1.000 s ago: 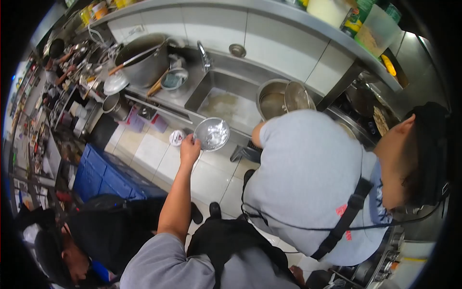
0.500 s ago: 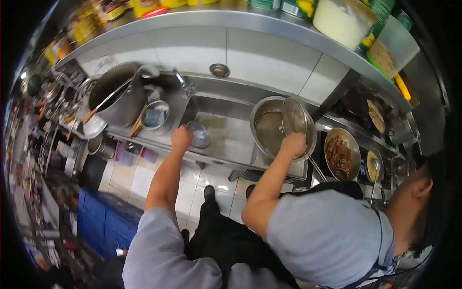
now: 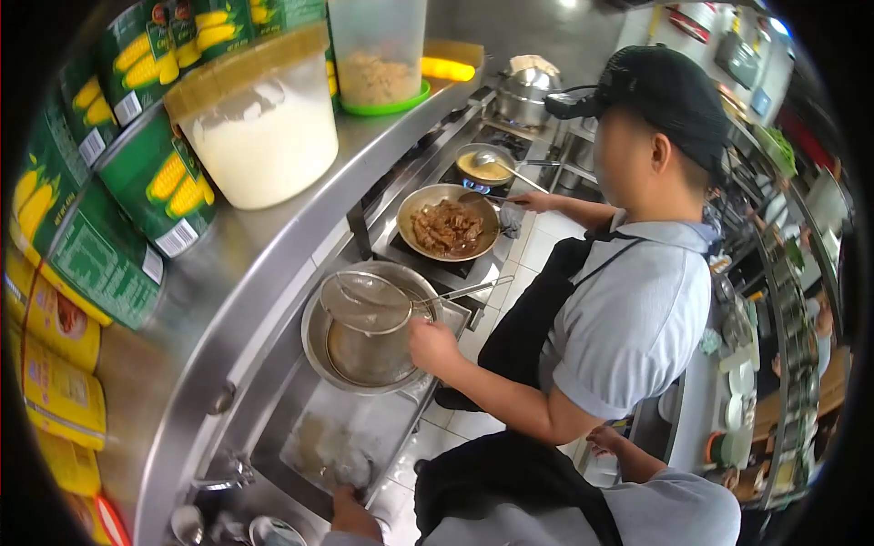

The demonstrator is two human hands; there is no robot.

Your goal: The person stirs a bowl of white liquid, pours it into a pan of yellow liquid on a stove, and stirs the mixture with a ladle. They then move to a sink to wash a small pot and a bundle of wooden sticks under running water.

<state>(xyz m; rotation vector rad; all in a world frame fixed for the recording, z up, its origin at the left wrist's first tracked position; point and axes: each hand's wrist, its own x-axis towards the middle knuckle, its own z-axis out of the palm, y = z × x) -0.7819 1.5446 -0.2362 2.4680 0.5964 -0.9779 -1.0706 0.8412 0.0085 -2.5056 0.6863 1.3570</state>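
My left hand [image 3: 352,511] is at the bottom edge of the view, closed on a clear plastic container [image 3: 353,470] at the near side of the sink [image 3: 296,491]. Its fingers are partly cut off from sight. On the right, my right hand [image 3: 605,441] hangs low beside my body, fingers loosely curled and slightly apart, with nothing visible in it. Beyond the sink stands a wide metal pot [image 3: 319,350]. A mesh strainer [image 3: 364,305] lies across its top, and a co-worker's hand [image 3: 435,348] is at the strainer's handle.
The co-worker [image 3: 628,309] stands close on my right, their other hand at a pan of dark cooked meat [image 3: 448,227]. Behind it a smaller pan [image 3: 485,164] sits over a flame. A steel shelf [image 3: 218,318] at left carries corn cans [image 3: 164,187] and a white-filled tub [image 3: 264,136].
My view has swung right, toward the stove and co-worker. My right hand has come into view. My left hand stays on the clear container, now near the bottom edge.
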